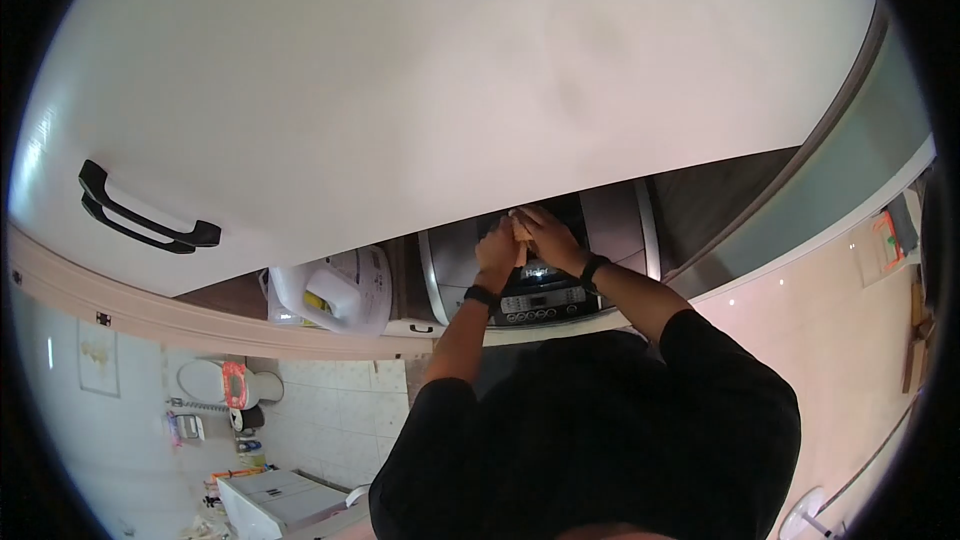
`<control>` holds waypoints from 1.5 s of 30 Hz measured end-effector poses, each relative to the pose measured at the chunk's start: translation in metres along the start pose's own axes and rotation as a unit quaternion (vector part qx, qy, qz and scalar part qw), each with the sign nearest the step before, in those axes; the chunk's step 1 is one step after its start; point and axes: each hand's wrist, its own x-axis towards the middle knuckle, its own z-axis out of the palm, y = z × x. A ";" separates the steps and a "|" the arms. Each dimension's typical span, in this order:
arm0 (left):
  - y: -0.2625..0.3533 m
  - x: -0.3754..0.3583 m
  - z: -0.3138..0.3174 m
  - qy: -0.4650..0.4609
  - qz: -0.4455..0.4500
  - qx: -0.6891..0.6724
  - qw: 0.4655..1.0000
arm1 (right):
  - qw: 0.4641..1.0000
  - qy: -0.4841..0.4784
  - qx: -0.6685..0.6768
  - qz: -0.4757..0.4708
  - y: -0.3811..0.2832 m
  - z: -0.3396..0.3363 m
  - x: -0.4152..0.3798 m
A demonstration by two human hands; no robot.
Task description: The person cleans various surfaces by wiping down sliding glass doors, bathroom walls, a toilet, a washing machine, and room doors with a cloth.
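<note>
Both hands meet over the top of a grey washing machine (455, 265) set inside the cabinet. Between them is a small orange-tan piece (521, 232), perhaps a folded cloth; its kind is not clear. My left hand (496, 249) has its fingers closed on the left side of this piece. From the other side my right hand (552, 239) grips it, fingers curled around its upper end. Just below the hands is the machine's control panel (545, 305), with its buttons and small display. A dark band circles each wrist.
A large white cabinet door (450, 90) with a black handle (150, 215) fills the upper view. White detergent jugs (335, 290) stand left of the machine. Lower left, a bathroom shows a toilet (215, 382) and a white cabinet (280, 500). Pale floor (760, 350) lies right.
</note>
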 end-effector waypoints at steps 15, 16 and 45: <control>0.080 0.063 0.082 0.085 0.204 -0.085 0.971 | 0.959 -0.056 -0.032 0.277 0.042 -0.072 -0.043; 0.083 0.059 0.089 0.103 0.244 -0.093 0.960 | 0.969 -0.013 -0.045 0.242 0.041 -0.073 -0.053; 0.289 -0.143 -0.098 0.167 0.262 -0.375 0.873 | 0.993 0.102 0.031 -0.043 -0.086 -0.332 -0.201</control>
